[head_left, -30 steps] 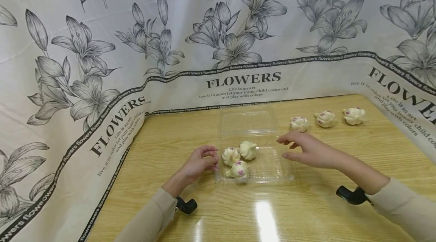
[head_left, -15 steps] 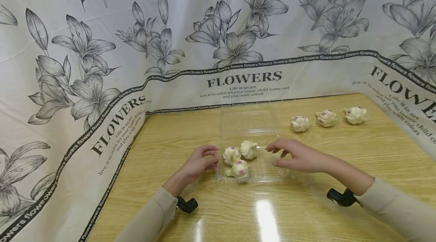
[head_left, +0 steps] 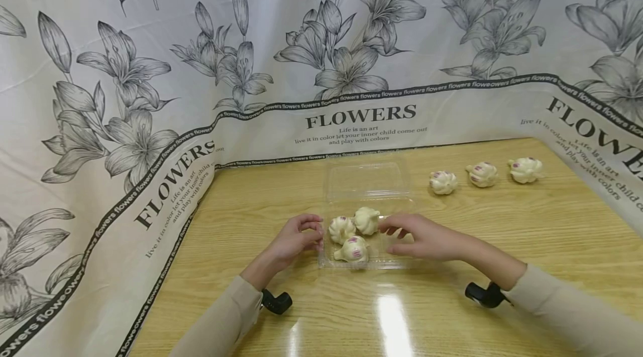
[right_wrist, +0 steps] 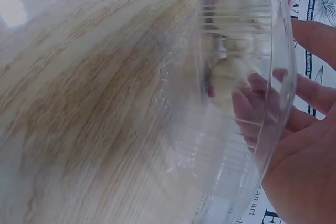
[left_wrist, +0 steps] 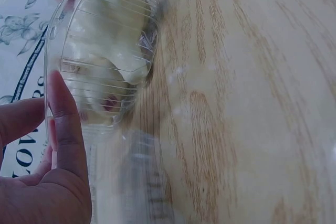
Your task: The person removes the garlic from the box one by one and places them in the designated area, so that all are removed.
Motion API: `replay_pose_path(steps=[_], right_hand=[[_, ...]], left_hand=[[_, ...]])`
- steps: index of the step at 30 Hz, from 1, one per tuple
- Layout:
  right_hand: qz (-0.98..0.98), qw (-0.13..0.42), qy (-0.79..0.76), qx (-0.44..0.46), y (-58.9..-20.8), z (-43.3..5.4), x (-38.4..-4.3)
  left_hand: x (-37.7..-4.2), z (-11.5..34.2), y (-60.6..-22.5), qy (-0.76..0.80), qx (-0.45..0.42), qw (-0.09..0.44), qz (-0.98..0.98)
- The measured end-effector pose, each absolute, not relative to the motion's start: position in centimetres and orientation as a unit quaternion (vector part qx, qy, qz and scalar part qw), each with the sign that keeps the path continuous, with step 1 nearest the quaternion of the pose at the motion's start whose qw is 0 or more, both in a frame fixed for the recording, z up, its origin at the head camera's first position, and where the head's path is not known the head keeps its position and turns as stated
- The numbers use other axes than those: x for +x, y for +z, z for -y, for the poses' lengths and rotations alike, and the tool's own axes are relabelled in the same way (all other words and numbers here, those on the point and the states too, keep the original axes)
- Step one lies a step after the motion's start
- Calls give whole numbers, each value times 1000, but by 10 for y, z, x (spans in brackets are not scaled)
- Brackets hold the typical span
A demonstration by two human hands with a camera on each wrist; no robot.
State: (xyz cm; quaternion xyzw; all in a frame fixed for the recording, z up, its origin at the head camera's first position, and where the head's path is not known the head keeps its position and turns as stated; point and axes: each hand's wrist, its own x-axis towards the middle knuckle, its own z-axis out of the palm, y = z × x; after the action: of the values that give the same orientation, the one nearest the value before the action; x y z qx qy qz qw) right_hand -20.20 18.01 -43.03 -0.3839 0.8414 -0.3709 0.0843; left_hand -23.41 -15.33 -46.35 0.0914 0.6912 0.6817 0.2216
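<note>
Head view is showing the left hand (head_left: 293,242) keeping its place at the left side of the container (head_left: 332,264), fingers bent, apparently pinching the rim. That container is sitting mid-way across the table (head_left: 241,195), its lid (head_left: 364,178) lying open toward the table's back edge, with three garlic bulbs (head_left: 353,250) clustering in its left half. The right hand (head_left: 427,239) is shifting leftward from the container's right edge and now hovering over its right half, fingers loosely bent, thumb apart, gripping nothing; whether it is touching the rear bulb (head_left: 366,221) is unclear. The work is probably centring on the container, while three loose bulbs (head_left: 482,174) are staying in a row near the table's back right corner. Thin, ribbed plastic is glinting; the bulbs are looking lumpy and cream, some showing purplish patches; the tabletop is showing streaked wood grain.
</note>
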Motion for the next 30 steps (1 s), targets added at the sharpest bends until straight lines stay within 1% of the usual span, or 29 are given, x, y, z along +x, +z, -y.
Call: replay_pose_path(steps=[4,15,21,23,30], right_hand=[[-838,87,-377,-385,-433,-174,-204],[-817,120,-386,-411,-441,-153,-209],[-812,169,-384,-406,-441,-146,-209],[-814,176,-377,-406,-441,-144,-209],[-823,178,-353,-406,-444,-141,-214]], left_hand=[[-234,153,-464,683,91,221,-690],[-235,154,-468,688,85,223,-685],[-235,154,-468,689,87,222,-684],[-235,154,-468,689,87,223,-684],[-234,154,-467,688,87,223,-685]])
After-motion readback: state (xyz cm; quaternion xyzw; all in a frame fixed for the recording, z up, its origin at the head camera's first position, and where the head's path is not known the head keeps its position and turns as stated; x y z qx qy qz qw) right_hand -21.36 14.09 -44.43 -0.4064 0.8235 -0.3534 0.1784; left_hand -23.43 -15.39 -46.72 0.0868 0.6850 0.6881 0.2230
